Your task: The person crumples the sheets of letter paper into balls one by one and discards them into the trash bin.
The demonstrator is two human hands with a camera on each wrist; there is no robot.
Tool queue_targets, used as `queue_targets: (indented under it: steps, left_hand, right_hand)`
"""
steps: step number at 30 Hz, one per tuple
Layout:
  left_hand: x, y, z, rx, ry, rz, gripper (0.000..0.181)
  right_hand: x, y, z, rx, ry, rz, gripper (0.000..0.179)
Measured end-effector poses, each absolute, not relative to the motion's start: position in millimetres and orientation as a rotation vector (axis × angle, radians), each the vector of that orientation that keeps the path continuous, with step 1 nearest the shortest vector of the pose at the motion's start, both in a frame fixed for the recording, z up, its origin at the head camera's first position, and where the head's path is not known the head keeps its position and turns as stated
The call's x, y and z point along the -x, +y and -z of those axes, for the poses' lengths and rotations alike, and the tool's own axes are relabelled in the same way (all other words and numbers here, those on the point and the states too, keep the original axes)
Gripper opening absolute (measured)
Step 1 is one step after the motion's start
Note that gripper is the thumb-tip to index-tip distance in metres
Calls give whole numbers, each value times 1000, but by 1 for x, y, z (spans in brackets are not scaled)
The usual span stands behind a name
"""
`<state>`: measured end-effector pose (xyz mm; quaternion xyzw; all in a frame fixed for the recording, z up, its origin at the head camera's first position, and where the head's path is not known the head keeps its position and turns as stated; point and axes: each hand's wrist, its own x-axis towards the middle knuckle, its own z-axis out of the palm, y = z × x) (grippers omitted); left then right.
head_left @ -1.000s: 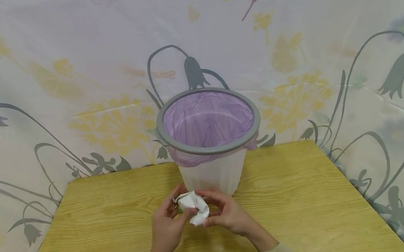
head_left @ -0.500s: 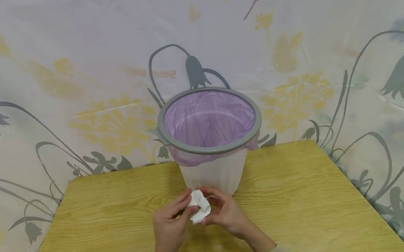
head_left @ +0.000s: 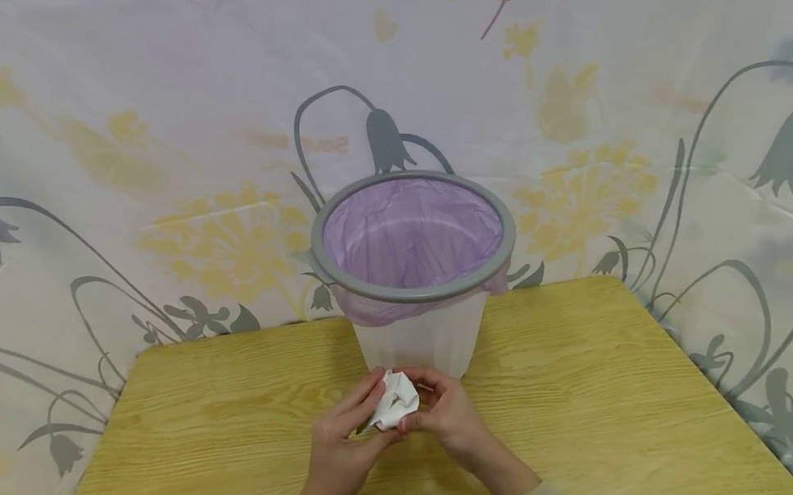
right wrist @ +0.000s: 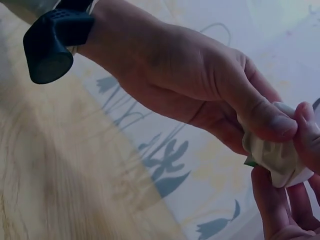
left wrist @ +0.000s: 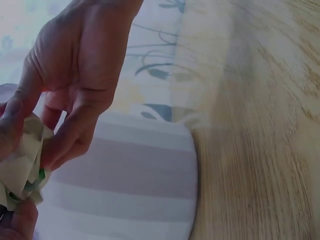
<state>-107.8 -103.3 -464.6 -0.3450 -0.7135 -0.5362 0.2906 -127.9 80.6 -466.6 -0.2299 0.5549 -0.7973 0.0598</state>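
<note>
A crumpled ball of white paper (head_left: pixel 396 400) with some green on it is held between both hands, in front of the bin. My left hand (head_left: pixel 343 448) grips its left side with fingers and thumb. From the right, my right hand (head_left: pixel 450 414) pinches the same paper. In the left wrist view the paper (left wrist: pixel 22 162) shows folded layers and a green patch. The right wrist view has the paper ball (right wrist: pixel 280 160) between thumb and fingers, a green corner poking out.
Just beyond the hands stands a white bin (head_left: pixel 423 339) with a grey rim, lined with a purple bag (head_left: pixel 413 233). It rests on a wood-grain table (head_left: pixel 241 432). A flower-printed cloth (head_left: pixel 205 139) hangs behind and at both sides.
Both hands have turned the paper ball and shifted slightly right with it. The left fingers and thumb have changed their hold on it. The bin has stayed in place.
</note>
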Motion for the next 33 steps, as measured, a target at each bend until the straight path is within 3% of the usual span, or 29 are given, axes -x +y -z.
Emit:
queue_targets:
  steps: [12,18,24,33]
  left_hand:
    - [115,-103,467,963,-1809,1375,50]
    - [117,-108,466,972,-1829,1340,51]
    - [116,-110,462,935,-1881,1319,49]
    - [114,-108,457,896,-1919,1299,45]
  right_hand:
    - [125,74,468,463,1592,2466,40]
    - [125,76,467,512,1661,2412,51]
    - [120,81,461,777,1905,2304,65]
    - [121,80,458,961,2096,2210,59]
